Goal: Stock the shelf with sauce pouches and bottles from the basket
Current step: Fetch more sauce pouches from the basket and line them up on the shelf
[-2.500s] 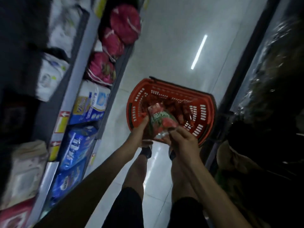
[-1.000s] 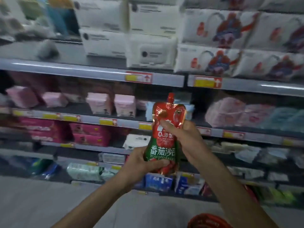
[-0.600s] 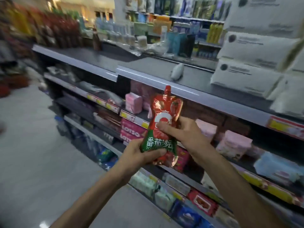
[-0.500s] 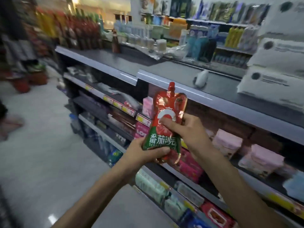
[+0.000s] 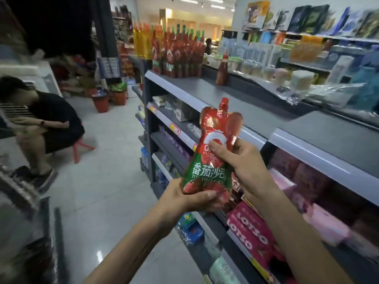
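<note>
A red and green tomato sauce pouch (image 5: 213, 148) with a red spout cap stands upright in front of me, held by both hands. My left hand (image 5: 184, 198) grips its bottom, thumb across the lower front. My right hand (image 5: 240, 162) holds its right side at mid height, thumb on the front. Beyond it runs the grey top shelf (image 5: 235, 99). At the shelf's far end stand several red sauce bottles (image 5: 180, 52), and one single red bottle (image 5: 222, 68) stands apart to their right. The basket is out of view.
Lower shelves at right hold pink LOTSO packs (image 5: 248, 230) and tissue packs. Cups and a clear plastic bag (image 5: 320, 92) lie on the far side of the top shelf. A person in black (image 5: 47, 124) crouches on a red stool at left. Red buckets (image 5: 101, 101) stand down the aisle.
The view has swung left along the shelf, bringing the sauce bottles and the crouching person into sight. Both hands keep the same hold on the pouch.
</note>
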The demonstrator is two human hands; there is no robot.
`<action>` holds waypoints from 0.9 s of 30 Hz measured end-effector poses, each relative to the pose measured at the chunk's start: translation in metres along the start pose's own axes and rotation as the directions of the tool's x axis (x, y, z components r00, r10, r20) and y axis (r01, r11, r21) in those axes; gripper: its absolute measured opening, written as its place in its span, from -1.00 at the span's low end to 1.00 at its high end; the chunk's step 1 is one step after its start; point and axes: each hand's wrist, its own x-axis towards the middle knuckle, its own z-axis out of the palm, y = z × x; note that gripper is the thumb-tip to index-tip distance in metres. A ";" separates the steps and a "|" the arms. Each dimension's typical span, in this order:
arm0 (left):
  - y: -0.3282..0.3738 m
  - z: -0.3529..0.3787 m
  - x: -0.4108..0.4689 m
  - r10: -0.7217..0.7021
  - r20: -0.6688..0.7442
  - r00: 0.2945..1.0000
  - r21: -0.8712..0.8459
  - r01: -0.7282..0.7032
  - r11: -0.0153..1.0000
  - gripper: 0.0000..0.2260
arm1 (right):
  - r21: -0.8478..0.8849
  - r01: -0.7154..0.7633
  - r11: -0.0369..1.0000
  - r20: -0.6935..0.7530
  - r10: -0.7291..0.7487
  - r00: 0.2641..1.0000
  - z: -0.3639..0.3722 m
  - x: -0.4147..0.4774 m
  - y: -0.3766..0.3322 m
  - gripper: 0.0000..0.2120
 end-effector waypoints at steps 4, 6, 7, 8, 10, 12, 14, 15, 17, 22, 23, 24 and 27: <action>0.024 -0.056 0.065 -0.030 -0.002 1.000 0.083 0.030 0.996 -0.72 | 0.002 0.014 1.000 0.034 -0.014 0.999 0.024 0.086 0.001 -0.80; 0.037 -0.084 0.096 -0.001 -0.021 1.000 0.065 0.003 0.998 -0.65 | 0.004 0.021 1.000 0.051 -0.022 0.998 0.039 0.128 0.004 -0.78; 0.044 -0.097 0.110 0.027 -0.059 0.998 0.048 -0.024 0.999 -0.63 | -0.002 0.028 1.000 0.061 -0.028 0.998 0.047 0.148 0.005 -0.76; 0.053 -0.110 0.123 0.069 -0.100 0.993 0.045 -0.064 0.997 -0.65 | -0.019 0.035 0.999 0.066 -0.034 0.997 0.057 0.167 0.007 -0.75; 0.071 -0.136 0.149 0.156 -0.171 0.973 0.063 -0.148 0.987 -0.70 | -0.064 0.060 0.996 0.082 -0.055 0.995 0.078 0.203 0.009 -0.75; 0.084 -0.162 0.176 0.222 -0.227 0.948 0.068 -0.212 0.975 -0.73 | -0.088 0.099 0.991 0.102 -0.090 0.991 0.102 0.235 0.010 -0.78; 0.091 -0.191 0.205 0.273 -0.260 0.926 0.049 -0.270 0.962 -0.75 | -0.098 0.139 0.985 0.115 -0.128 0.985 0.125 0.268 0.011 -0.81; 0.094 -0.206 0.218 0.283 -0.274 0.919 0.032 -0.286 0.958 -0.75 | -0.103 0.151 0.983 0.120 -0.139 0.983 0.136 0.284 0.011 -0.81; 0.098 -0.239 0.245 0.287 -0.279 0.916 -0.003 -0.300 0.954 -0.78 | -0.119 0.168 0.979 0.135 -0.151 0.979 0.159 0.316 0.013 -0.78; 0.115 -0.330 0.308 0.286 -0.183 0.941 -0.002 -0.291 0.957 -0.77 | -0.162 0.165 0.973 0.094 -0.151 0.984 0.214 0.384 0.030 -0.77; 0.121 -0.348 0.321 0.280 -0.159 0.947 0.006 -0.283 0.959 -0.77 | -0.166 0.160 0.973 0.066 -0.151 0.986 0.225 0.395 0.033 -0.76; 0.126 -0.364 0.333 0.276 -0.132 0.952 0.015 -0.276 0.961 -0.76 | -0.159 0.160 0.974 0.030 -0.157 0.987 0.234 0.406 0.034 -0.77; 0.145 -0.401 0.367 0.255 -0.042 0.966 0.072 -0.252 0.965 -0.77 | -0.163 0.181 0.970 -0.095 -0.198 0.976 0.260 0.437 0.034 -0.82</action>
